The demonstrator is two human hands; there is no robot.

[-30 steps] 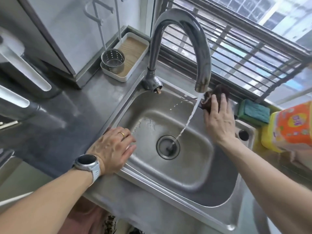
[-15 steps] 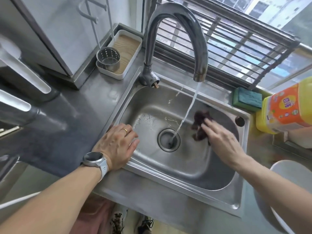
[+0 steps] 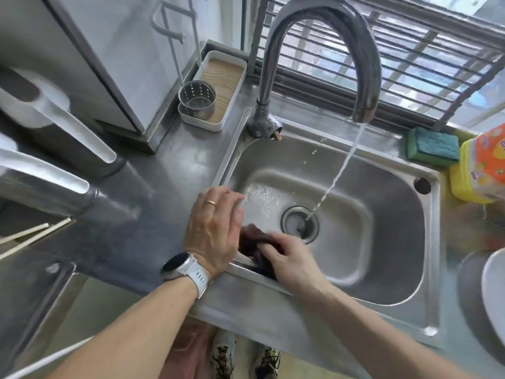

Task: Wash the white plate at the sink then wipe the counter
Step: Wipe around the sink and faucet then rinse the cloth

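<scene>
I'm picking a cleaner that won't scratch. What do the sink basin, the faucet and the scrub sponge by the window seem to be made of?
Sink basin: brushed stainless steel, judging by its dull grey sheen. Faucet: polished metal, probably chromed, with bright reflections. Scrub sponge: green foam with a coarser blue-green scouring layer on top.

This is a kitchen in a home. A shiny metal sink sits in the middle of the frame, set into a grey metal tabletop. A tall curved tap runs water down to the drain. At the right edge are a green sponge and a yellow soap bottle. At the upper middle, a metal cup with holes stands in a white tray. A barred window fills the upper right.
</scene>
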